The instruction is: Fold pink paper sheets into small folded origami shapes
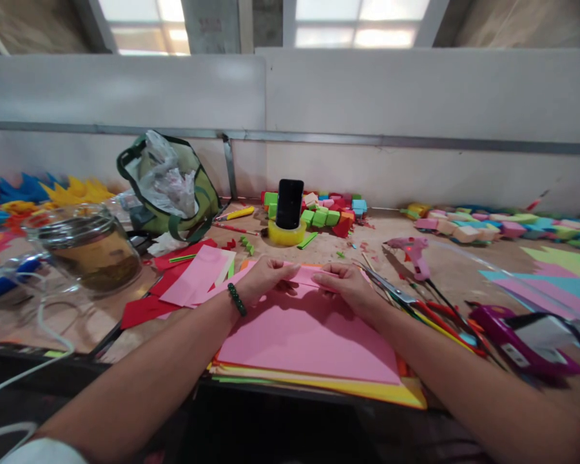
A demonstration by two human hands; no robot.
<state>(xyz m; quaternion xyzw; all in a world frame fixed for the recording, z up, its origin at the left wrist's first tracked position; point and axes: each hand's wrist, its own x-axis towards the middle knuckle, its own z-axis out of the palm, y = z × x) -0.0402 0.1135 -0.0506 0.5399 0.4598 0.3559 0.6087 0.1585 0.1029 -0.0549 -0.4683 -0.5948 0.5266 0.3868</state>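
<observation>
Between my two hands is a narrow piece of pink paper (303, 276), held above a stack of coloured sheets. My left hand (269, 278) pinches its left end, and a dark green bead bracelet circles that wrist. At the other end, the fingers of my right hand (344, 283) close on the paper. Below them lies a large pink sheet (309, 341), topmost on the stack, with yellow, orange and green edges (401, 393) showing underneath. My palms and some fingertips are hidden from view.
Scissors (391, 287) and a pink glue gun (413, 252) lie to the right, near a purple device (522, 341). A phone (290, 205) stands in a yellow tape roll (287, 233). Left are red paper pieces (147, 310), a glass jar (91, 248) and a green bag (193, 187).
</observation>
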